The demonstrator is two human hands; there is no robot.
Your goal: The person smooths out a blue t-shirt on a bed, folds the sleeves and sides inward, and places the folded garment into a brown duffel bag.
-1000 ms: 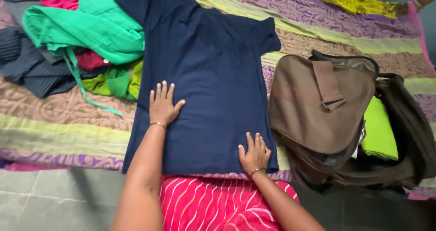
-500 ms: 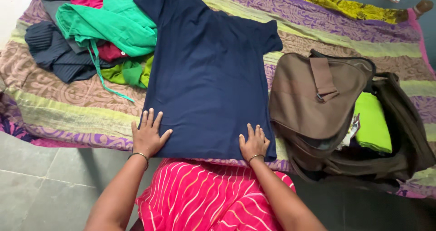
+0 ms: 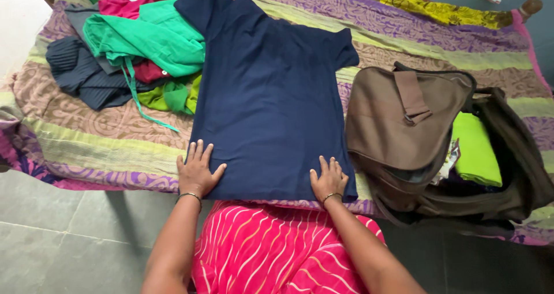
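Striped bedspread (image 3: pixel 86 141): shirt (image 3: pixel 268 97) pinned at near edge under flat, open left hand (image 3: pixel 198 172) and right hand (image 3: pixel 329 180); bag (image 3: pixel 404 132) (unzipped) holding green cloth (image 3: pixel 474 149) at right edge.

— Where does the shirt (image 3: pixel 268 97) lie?
— Flat on the bed (image 3: pixel 92 138), in its middle, hem toward the near edge.
— And the hands?
— Both rest on the shirt's hem: the left hand (image 3: pixel 197 171) at its left corner, half on the bed cover, the right hand (image 3: pixel 329 179) at its right corner.
— What's beside the shirt?
— Left of it, a heap of clothes (image 3: pixel 124 51), touching its side. Right of it, just beside, an open bag (image 3: pixel 412 126) with a folded cloth (image 3: pixel 474 149) inside.
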